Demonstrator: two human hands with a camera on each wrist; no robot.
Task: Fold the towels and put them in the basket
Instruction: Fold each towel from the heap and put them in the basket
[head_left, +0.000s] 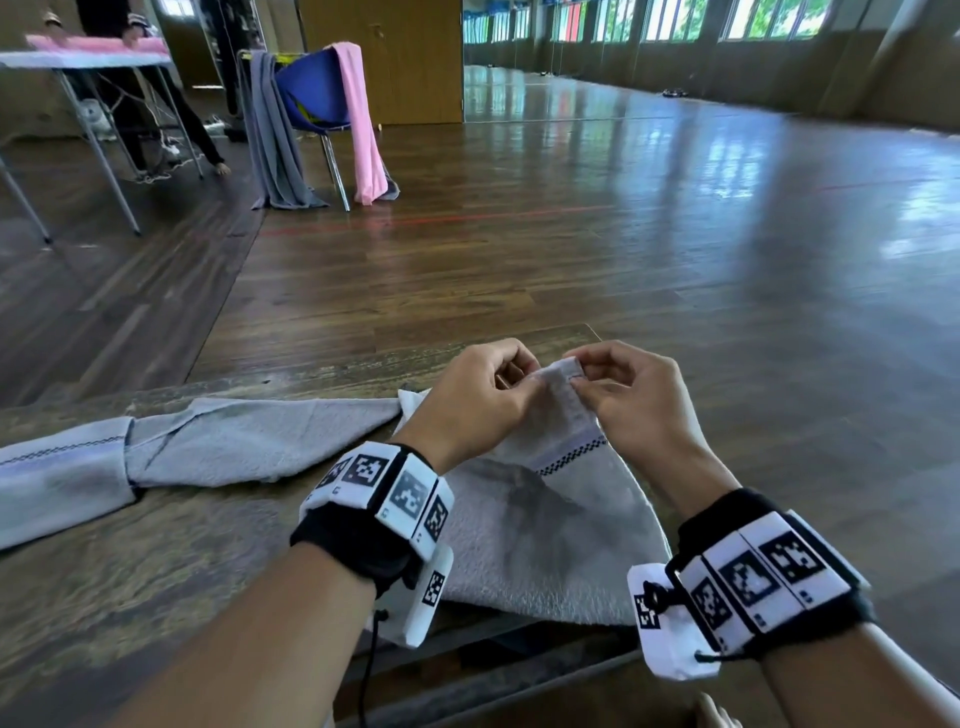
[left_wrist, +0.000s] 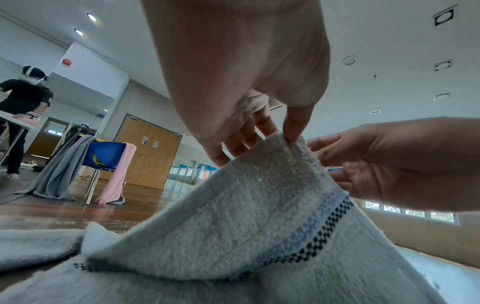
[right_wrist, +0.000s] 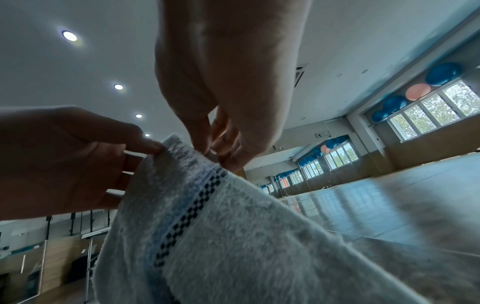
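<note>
We find our left hand and right hand each pinching the raised end of a grey terry towel, soft, napped, with a checked woven band; its body lies rumpled on the worn wooden table. Beyond, a second towel lies twisted and unfolded. No basket in view; we judge folding barely begun.

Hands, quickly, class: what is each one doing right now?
Left hand: pinching the lifted end of the towel.
Right hand: pinching that same end, close beside the left.
</note>
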